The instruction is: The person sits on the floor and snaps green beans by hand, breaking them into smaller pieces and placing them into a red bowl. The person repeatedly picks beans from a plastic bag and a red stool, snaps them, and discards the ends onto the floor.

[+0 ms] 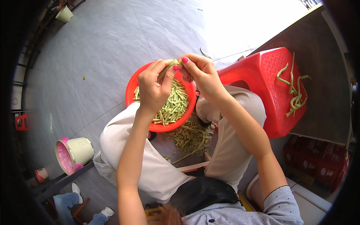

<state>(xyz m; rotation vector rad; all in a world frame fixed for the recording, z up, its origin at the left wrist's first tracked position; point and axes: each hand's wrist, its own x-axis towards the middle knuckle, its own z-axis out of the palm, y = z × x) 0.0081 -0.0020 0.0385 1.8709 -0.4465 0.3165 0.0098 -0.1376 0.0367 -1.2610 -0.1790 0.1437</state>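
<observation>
Over the far rim of a red plastic basin (131,84), my left hand (157,81) and my right hand (201,71) meet with their fingertips close together. Pinched between them is a pale green bean piece (175,62); the fingers hide most of it. Many short cut lengths of green bean (173,105) fill the basin, which sits by my knees. Several whole long beans (295,95) lie tangled on a red plastic stool (267,98) to my right. On the floor between my legs is a heap of bean scraps (192,135).
At the left lies or leans a cream bin (81,152) with a pink liner. Another person's jeans-clad leg (66,204) shows at lower left. Red crates (315,160) are stacked at right, below a dark panel (312,70). One stray bean (204,53) lies on the grey floor (104,56).
</observation>
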